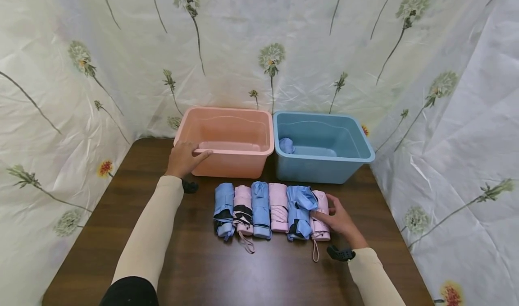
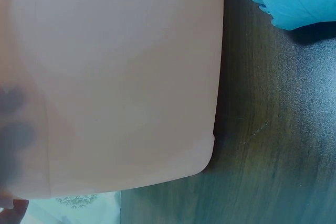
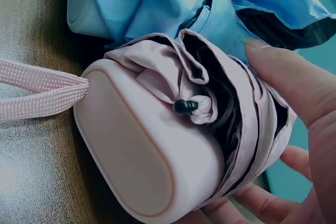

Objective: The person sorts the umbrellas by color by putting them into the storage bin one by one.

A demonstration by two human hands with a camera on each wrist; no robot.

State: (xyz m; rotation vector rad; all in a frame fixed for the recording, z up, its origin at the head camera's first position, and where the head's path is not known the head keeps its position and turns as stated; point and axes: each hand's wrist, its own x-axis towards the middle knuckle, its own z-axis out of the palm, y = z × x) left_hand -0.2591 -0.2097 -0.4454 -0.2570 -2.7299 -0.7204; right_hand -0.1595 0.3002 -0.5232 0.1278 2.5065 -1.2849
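My right hand [image 1: 342, 220] holds the pink folded umbrella [image 1: 320, 235] at the right end of a row. In the right wrist view its thumb lies along the upper side and the other fingers curl around the far side; the umbrella's flat handle end [image 3: 126, 140] and wrist strap [image 3: 42, 90] face the camera. Beside it lies a blue folded umbrella [image 1: 299, 211] with a loose flap of fabric. My left hand [image 1: 183, 159] grips the front left rim of the peach-coloured bin [image 1: 231, 164], with the fingers showing as dark shadows through its wall [image 2: 121, 103] in the left wrist view.
Further left in the row lie a pink umbrella [image 1: 278, 198], a blue one [image 1: 260, 202], another pink one [image 1: 243, 195] and another blue one [image 1: 224, 198]. A blue bin [image 1: 316, 168] with a blue bundle [image 1: 287, 146] inside stands right of the peach one. Floral cloth [image 1: 227, 40] surrounds the wooden table [image 1: 243, 279].
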